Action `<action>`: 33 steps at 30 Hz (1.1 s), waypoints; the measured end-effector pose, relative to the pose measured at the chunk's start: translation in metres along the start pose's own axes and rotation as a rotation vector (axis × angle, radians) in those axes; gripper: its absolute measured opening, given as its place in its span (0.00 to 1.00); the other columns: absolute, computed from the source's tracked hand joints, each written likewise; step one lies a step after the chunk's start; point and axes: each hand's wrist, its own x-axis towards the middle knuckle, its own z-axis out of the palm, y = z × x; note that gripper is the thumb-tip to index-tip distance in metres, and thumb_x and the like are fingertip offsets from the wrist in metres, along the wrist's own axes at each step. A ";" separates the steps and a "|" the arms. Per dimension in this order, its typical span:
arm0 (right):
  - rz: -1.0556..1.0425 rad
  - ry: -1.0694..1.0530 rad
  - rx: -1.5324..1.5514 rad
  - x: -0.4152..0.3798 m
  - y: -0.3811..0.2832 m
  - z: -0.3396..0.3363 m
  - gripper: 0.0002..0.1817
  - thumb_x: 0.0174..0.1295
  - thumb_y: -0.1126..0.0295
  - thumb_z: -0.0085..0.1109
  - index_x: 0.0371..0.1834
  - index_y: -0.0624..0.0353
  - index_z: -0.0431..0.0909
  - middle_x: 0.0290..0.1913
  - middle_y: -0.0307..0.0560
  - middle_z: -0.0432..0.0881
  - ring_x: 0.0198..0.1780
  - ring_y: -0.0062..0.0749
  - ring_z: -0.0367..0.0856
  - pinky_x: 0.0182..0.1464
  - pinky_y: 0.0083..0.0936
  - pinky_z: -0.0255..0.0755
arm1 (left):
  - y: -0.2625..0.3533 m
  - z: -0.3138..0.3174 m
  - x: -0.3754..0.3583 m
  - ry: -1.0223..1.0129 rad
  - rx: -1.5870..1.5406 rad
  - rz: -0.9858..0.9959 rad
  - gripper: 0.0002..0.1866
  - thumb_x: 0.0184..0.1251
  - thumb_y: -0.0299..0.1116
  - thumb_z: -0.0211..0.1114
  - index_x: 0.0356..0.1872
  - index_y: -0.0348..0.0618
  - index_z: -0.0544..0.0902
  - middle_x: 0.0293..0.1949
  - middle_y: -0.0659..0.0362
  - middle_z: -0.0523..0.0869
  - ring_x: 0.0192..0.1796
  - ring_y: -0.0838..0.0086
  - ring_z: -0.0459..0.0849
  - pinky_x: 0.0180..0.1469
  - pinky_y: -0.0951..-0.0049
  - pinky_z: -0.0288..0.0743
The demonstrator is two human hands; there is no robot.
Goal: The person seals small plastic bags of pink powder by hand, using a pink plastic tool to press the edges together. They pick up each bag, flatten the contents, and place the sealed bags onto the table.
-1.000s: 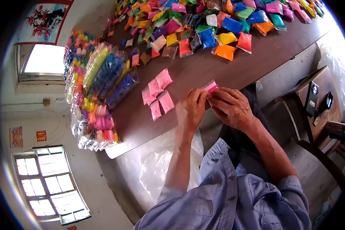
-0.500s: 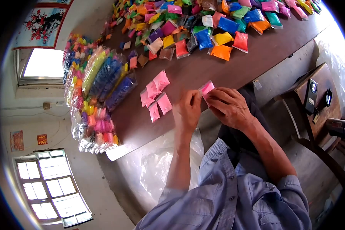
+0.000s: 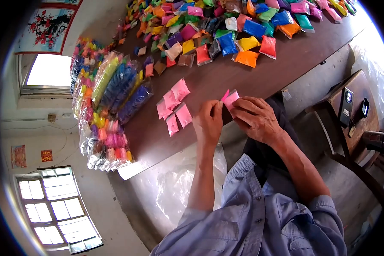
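A small pink packet (image 3: 231,99) is between my hands, over the front edge of the brown table. My right hand (image 3: 256,119) grips it from the right, fingers curled around its lower part. My left hand (image 3: 209,119) is closed in a pinch at the left, with a thin bright pink piece (image 3: 225,95) at its fingertips, beside the packet's top corner. Left of my hands, several pink packets lie together on the table, among them a lower right one (image 3: 183,115) and an upper one (image 3: 180,89).
Many coloured packets (image 3: 245,42) cover the far part of the table (image 3: 158,143). Large clear bags of coloured packets (image 3: 119,89) stand at its left end. At right is a wooden stool (image 3: 362,123) with a dark device (image 3: 347,104). Clear plastic sheeting (image 3: 179,183) lies below the table.
The thin bright pink piece now stands out from the packet's top at my left fingertips. My left hand has shifted slightly; my right hand stays nearly in place.
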 end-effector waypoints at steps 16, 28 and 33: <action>-0.005 -0.012 0.004 0.003 -0.001 0.000 0.17 0.55 0.74 0.79 0.48 0.51 0.88 0.58 0.40 0.85 0.62 0.41 0.85 0.61 0.36 0.79 | -0.011 0.003 0.015 -0.067 0.089 0.035 0.05 0.74 0.32 0.71 0.40 0.43 0.87 0.37 0.49 0.91 0.37 0.47 0.90 0.39 0.52 0.82; -0.024 0.024 0.014 0.003 0.001 0.004 0.16 0.57 0.74 0.79 0.49 0.52 0.88 0.57 0.41 0.86 0.60 0.42 0.86 0.59 0.36 0.80 | -0.003 0.016 0.040 -0.135 0.218 0.183 0.06 0.75 0.36 0.71 0.39 0.46 0.86 0.38 0.55 0.89 0.38 0.50 0.90 0.38 0.53 0.83; -0.032 0.038 0.012 0.003 0.000 0.002 0.16 0.57 0.73 0.80 0.48 0.51 0.87 0.57 0.40 0.86 0.59 0.41 0.86 0.58 0.35 0.80 | -0.016 0.026 0.054 -0.050 0.276 0.233 0.07 0.74 0.36 0.71 0.38 0.46 0.86 0.37 0.54 0.89 0.37 0.50 0.89 0.38 0.52 0.83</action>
